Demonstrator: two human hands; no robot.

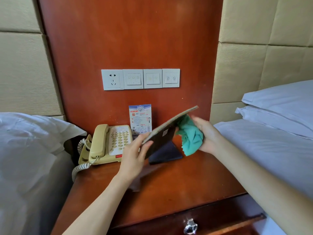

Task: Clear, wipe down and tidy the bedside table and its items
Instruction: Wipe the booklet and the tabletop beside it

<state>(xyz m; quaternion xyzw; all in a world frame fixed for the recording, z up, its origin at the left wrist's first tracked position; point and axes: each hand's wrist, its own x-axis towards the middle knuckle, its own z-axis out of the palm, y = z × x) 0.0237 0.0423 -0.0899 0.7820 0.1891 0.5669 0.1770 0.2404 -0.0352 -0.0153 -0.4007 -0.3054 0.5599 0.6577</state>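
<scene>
Left hand (135, 154) pinches the lower corner of a tilted card stand (162, 133) above the surface (177, 180); right hand (205, 134) is closed on a green cloth (190, 138) against it. Risk: wiping pressure could twist the stand loose onto the phone (108, 143).

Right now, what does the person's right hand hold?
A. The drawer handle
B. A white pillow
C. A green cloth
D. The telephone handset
C: the right hand is closed around a bunched green cloth pressed against the tilted card stand that the left hand grips, while the handset lies on the telephone.
</scene>
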